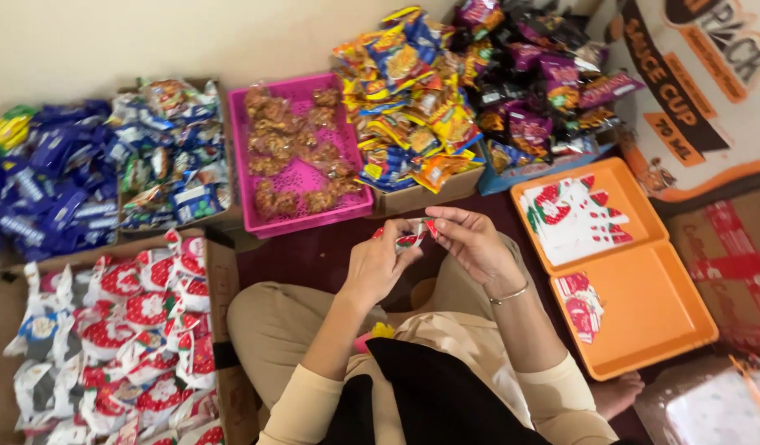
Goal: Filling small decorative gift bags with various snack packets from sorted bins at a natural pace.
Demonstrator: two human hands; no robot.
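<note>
My left hand (378, 265) and my right hand (469, 239) meet in front of me over my lap. Together they pinch a small flat red-and-white paper bag with a strawberry print (413, 237), each hand gripping one side of it. A thin bangle (509, 294) sits on my right wrist. To the right, an orange tray (652, 313) holds a stack of the same strawberry bags (571, 216) at its far end and a single one (582, 303) near its middle.
A pink basket (301, 177) of brown snack clusters stands straight ahead. Cardboard boxes hold yellow snack packets (413, 99), dark purple packets (536, 82), blue packets (46, 181) and mixed packets (170, 152). A box of red-and-white pouches (128, 330) lies at my left. A large carton (709, 91) stands right.
</note>
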